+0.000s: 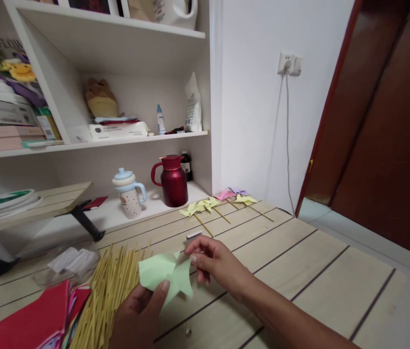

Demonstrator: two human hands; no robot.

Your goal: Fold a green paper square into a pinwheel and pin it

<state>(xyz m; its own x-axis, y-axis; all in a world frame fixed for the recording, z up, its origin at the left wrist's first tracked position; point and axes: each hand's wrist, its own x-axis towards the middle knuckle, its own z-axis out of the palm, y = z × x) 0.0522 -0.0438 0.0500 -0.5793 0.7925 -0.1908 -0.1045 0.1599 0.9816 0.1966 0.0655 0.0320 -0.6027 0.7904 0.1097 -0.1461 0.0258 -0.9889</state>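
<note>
Your left hand (139,310) pinching cut green paper (155,271), your right hand (214,259) curled by its edge, thin sticks (106,286) and red paper (33,315) leftward, stick-mounted pinwheels (210,203) farther along your slatted table (299,257)

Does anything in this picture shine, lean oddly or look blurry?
In the head view, the red jug carries a soft gleam; there too, the brown door and white shelf upright slant, probably wide-lens distortion; also in the head view, the green paper and right hand look slightly soft.
</note>
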